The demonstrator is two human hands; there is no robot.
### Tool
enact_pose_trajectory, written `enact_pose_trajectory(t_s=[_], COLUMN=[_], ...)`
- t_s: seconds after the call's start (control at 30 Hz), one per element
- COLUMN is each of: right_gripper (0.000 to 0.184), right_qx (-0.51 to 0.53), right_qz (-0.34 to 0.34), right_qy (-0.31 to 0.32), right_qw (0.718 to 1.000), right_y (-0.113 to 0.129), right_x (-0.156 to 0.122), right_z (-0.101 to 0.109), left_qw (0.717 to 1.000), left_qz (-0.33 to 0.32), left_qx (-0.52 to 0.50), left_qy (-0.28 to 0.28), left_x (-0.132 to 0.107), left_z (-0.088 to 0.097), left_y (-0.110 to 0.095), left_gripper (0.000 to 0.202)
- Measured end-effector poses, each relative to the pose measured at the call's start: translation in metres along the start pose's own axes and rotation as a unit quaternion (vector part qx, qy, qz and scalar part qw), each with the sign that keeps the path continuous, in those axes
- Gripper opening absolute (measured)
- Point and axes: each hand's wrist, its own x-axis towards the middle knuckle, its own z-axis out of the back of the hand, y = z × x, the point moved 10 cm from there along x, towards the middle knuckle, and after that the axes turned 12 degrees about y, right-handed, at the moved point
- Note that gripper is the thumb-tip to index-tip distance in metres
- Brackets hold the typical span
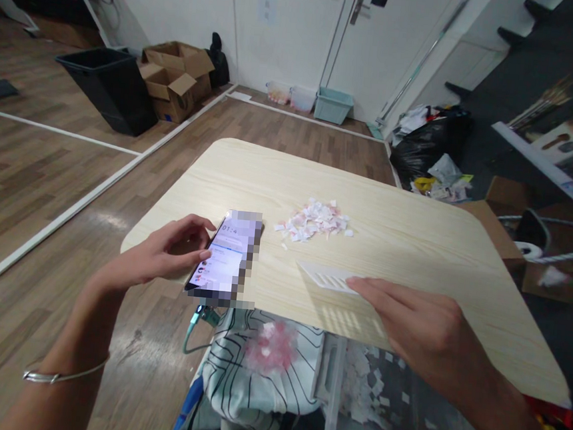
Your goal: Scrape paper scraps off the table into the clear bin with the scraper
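Observation:
A smartphone (226,250) with a lit screen lies near the table's front left edge, partly blurred out. My left hand (163,251) is at its left side, thumb touching the screen and curled fingers spread apart from the thumb. In my right hand (422,327) a thin white slotted piece (326,277) is pinched between thumb and fingers, tilted above the tabletop and casting a striped shadow. Beyond it sits a pile of small white and pinkish paper bits (316,220).
The pale wooden table (415,239) has rounded corners. Below its front edge are a patterned cloth (271,388) with a pink patch and a clear plastic bin (335,393) holding paper bits. A teal cable (191,330) hangs near the phone. Farther off stand a black bin (111,89) and cardboard boxes (173,78).

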Motion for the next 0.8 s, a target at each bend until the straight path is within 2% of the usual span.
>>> enact_pose_trajectory(t_s=[0.13,0.27,0.4,0.53,0.67,0.8], right_gripper=[0.063,0.071,0.074,0.067,0.056,0.059], right_qx=[-0.007,0.029,0.030,0.000,-0.015,-0.030], right_qz=[0.015,-0.002,-0.019,-0.008,0.003,-0.029], right_qy=[0.018,-0.005,0.005,0.000,0.045,0.061], right_qw=[1.000,1.000,0.999,1.000,0.999,0.997], right_y=[0.004,-0.006,-0.012,-0.001,0.013,0.014], right_x=[0.007,-0.011,-0.029,-0.030,-0.016,-0.013], right_z=[-0.001,-0.013,-0.028,-0.021,-0.016,-0.016], left_qw=[1.000,1.000,1.000,0.999,0.999,0.999], left_qz=[-0.008,-0.016,-0.008,0.004,0.009,0.007], left_qx=[0.010,0.013,0.019,0.028,0.022,0.038], left_qy=[0.006,0.006,-0.004,-0.019,-0.026,-0.024], left_x=[0.000,0.000,-0.001,-0.003,-0.005,-0.003], left_z=[-0.002,-0.003,-0.001,0.000,0.000,-0.001], left_y=[0.001,0.001,0.002,0.007,0.009,0.004], left_gripper=[0.043,0.045,0.044,0.044,0.049,0.049])
